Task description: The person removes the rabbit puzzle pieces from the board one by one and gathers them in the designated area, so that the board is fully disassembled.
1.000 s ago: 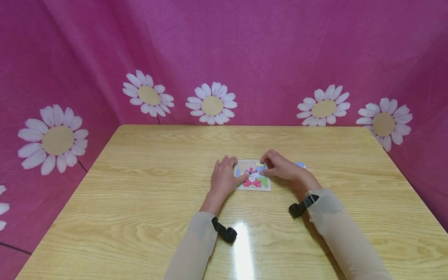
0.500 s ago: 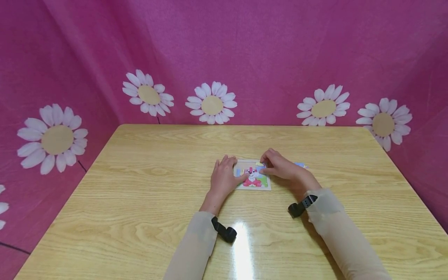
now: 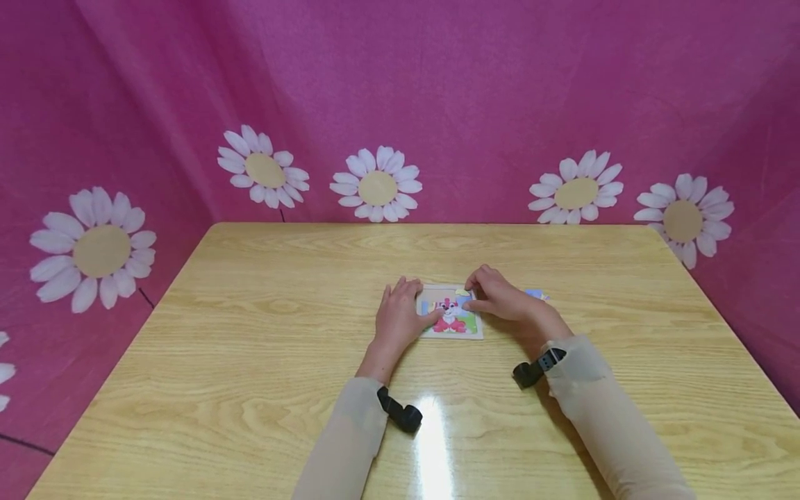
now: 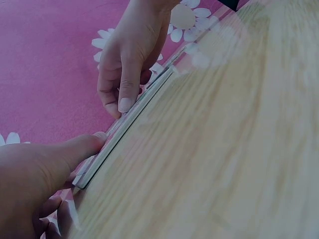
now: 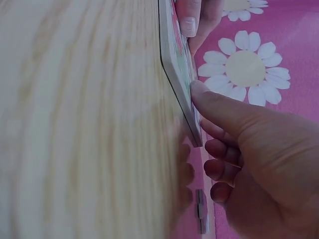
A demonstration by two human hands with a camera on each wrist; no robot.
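A small jigsaw puzzle in a pale frame [image 3: 455, 337] lies on the table, showing a pink-and-white cartoon animal [image 3: 448, 323]. At its upper left, a patch of the brown backing [image 3: 437, 295] shows. My left hand [image 3: 400, 316] holds the puzzle's left side, thumb over the picture and fingers along the outer edge. At the upper right corner, my right hand [image 3: 505, 298] pinches a blue-and-yellow puzzle piece [image 3: 463, 294] between thumb and forefinger. In the right wrist view, the right thumb [image 5: 214, 104] touches the picture's surface, with the other fingers curled beside the frame.
Blue loose puzzle pieces [image 3: 535, 294] lie just right of the frame, partly hidden behind the right hand. Wood grain covers the table [image 3: 250, 361]. A pink cloth [image 3: 475, 104] with large daisies hangs along the table's back and sides.
Both hands stay almost where they were on the puzzle. Only a very slight shift of the view shows.
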